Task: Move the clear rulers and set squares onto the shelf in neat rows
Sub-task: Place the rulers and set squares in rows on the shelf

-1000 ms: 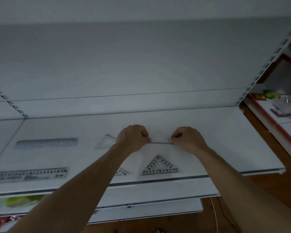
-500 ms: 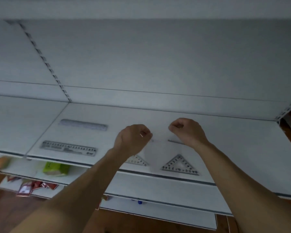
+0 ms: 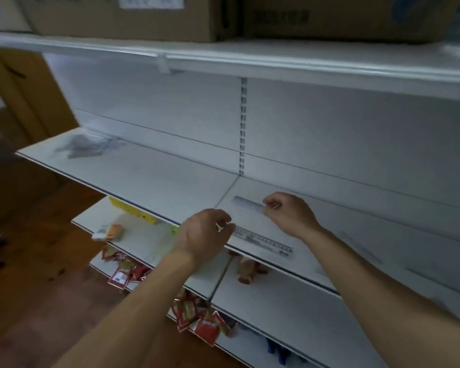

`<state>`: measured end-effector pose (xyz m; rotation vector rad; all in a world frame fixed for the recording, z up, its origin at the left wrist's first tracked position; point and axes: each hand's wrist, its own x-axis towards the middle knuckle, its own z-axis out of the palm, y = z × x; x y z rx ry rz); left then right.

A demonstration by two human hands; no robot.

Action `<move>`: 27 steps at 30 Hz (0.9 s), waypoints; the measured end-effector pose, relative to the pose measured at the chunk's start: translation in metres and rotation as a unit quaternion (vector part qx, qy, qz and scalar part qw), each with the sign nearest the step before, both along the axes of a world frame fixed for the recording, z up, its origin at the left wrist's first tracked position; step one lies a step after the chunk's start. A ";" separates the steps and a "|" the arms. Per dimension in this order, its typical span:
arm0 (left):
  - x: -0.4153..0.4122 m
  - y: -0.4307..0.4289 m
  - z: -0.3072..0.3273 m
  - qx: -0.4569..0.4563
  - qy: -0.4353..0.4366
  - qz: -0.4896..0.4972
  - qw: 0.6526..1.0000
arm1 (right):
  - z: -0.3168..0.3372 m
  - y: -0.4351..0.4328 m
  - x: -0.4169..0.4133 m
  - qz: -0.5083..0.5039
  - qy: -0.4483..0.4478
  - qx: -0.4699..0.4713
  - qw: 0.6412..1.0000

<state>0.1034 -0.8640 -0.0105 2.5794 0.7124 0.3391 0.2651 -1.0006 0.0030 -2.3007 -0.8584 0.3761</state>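
Note:
Two clear rulers lie in rows on the white shelf (image 3: 157, 179): a back ruler (image 3: 246, 202) and a front ruler (image 3: 263, 241) near the edge. My left hand (image 3: 205, 235) hovers over the front ruler's left end with fingers curled and thumb against forefinger. My right hand (image 3: 290, 213) hovers by the back ruler's right end, curled the same way. No clear piece shows in either hand. A blurred heap of clear rulers and set squares (image 3: 85, 144) lies at the shelf's far left.
Cardboard boxes (image 3: 144, 17) stand on the top shelf. Lower shelves hold red packets (image 3: 207, 328), a yellow box (image 3: 133, 211) and an orange-and-white item (image 3: 109, 232). A slotted upright (image 3: 242, 128) splits the back panel. Wooden floor lies to the left.
The view has swung left, so the set squares have left the frame and the far-left heap has appeared. Both hands have moved left, from over the set squares to over the rulers.

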 end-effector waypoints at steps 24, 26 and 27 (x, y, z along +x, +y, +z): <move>-0.232 0.382 -0.032 -0.035 0.017 0.241 0.970 | -0.038 0.495 -0.163 0.206 -0.037 -0.005 0.978; -0.225 0.426 -0.036 -0.003 0.031 0.238 0.971 | -0.044 0.538 -0.154 0.208 -0.029 -0.006 0.978; -0.220 0.448 -0.035 0.008 0.037 0.235 0.971 | -0.046 0.559 -0.149 0.207 -0.023 -0.012 0.978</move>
